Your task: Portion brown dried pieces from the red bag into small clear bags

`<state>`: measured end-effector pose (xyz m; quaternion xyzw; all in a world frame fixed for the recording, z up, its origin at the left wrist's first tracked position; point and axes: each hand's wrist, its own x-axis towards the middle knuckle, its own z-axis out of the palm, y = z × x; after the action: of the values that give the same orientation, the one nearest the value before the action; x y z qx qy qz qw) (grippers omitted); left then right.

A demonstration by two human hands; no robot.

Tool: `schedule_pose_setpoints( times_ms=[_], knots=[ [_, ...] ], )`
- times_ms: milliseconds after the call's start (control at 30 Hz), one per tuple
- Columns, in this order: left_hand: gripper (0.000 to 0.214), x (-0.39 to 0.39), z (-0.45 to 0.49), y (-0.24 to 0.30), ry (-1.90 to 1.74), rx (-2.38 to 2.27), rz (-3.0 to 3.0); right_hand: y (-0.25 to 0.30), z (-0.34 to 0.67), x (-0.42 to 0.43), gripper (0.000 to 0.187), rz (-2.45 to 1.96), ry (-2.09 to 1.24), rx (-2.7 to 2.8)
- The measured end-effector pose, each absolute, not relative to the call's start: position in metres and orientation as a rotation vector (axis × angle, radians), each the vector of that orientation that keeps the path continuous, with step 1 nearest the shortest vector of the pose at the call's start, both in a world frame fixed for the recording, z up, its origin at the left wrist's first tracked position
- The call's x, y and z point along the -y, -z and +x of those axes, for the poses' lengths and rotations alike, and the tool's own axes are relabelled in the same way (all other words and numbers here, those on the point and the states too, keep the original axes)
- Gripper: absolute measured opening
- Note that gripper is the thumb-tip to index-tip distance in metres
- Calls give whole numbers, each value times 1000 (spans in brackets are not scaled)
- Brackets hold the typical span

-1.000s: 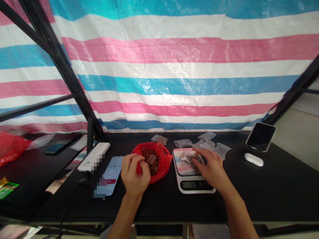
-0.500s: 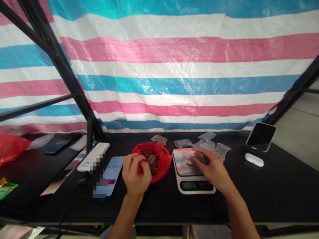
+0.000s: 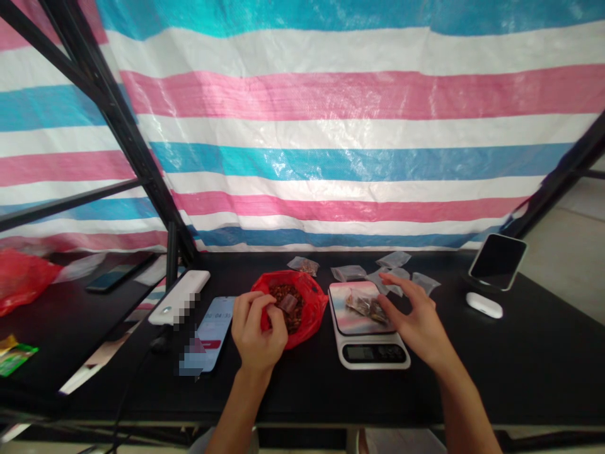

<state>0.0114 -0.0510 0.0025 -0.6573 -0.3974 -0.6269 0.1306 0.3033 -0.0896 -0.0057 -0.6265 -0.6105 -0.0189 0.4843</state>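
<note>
A red plastic bag [image 3: 307,309] full of brown nuts lies open on the black table [image 3: 520,372]. My left hand [image 3: 255,331] is closed at its near rim, pinching a small clear scoop [image 3: 287,303] over the nuts. To the right stands a white kitchen scale [image 3: 368,328] with a small clear packet of nuts [image 3: 365,305] on its platform. My right hand [image 3: 416,318] hovers at the scale's right side with fingers spread, just off the packet.
Several small clear bags [image 3: 392,272] lie behind the scale, and one filled packet [image 3: 303,265] lies behind the red bag. A phone [image 3: 213,329] and a white power bank [image 3: 178,296] lie left. A propped phone [image 3: 497,260] and a white earbud case [image 3: 484,304] sit right. A striped tarp hangs behind.
My right hand has let go of the packet on the scale and drawn back to the right, fingers opening. My left hand has stayed at the red bag.
</note>
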Motion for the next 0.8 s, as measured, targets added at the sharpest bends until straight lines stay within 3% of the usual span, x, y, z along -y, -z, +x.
schedule_pose_setpoints(
  times_ms=[567,800],
  knots=[
    [18,53,9,-2,1804,1151,-1912,17,293,80,35,-1666,17,1594],
    [23,68,32,-4,1849,927,-2179,-15,293,93,38,-1459,-101,1287]
  ],
)
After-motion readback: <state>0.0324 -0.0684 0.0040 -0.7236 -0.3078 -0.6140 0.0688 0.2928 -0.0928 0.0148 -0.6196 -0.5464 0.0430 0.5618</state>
